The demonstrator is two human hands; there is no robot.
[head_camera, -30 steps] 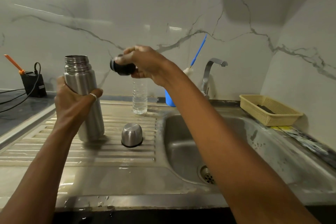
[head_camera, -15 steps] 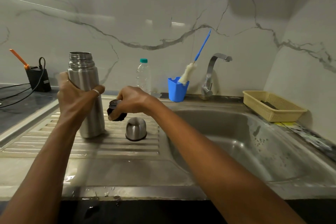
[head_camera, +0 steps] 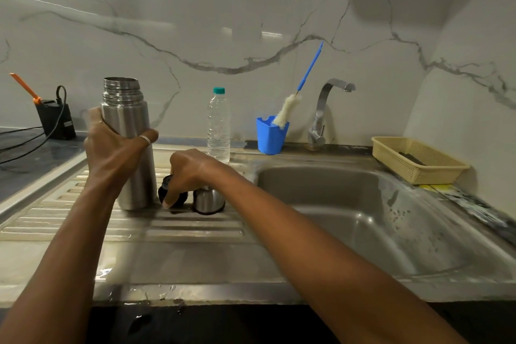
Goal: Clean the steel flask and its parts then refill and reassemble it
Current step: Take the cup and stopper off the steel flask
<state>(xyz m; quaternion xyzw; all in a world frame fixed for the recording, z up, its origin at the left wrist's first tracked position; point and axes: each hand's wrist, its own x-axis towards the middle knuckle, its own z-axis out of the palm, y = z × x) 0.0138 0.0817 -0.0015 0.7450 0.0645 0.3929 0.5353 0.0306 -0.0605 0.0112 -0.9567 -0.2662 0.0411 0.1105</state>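
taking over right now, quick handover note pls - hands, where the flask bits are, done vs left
Left hand grips the steel flask, which stands upright on the drainboard with its mouth open.
Right hand holds the black stopper low at the drainboard, between the flask and the steel cup, which sits mouth down. I cannot tell if the stopper has touched down.
Done: flask taken apart. Washed or not: cannot tell.
Left: scrub with the bottle brush in the blue holder beside the tap, refill (water bottle stands behind), reassemble.
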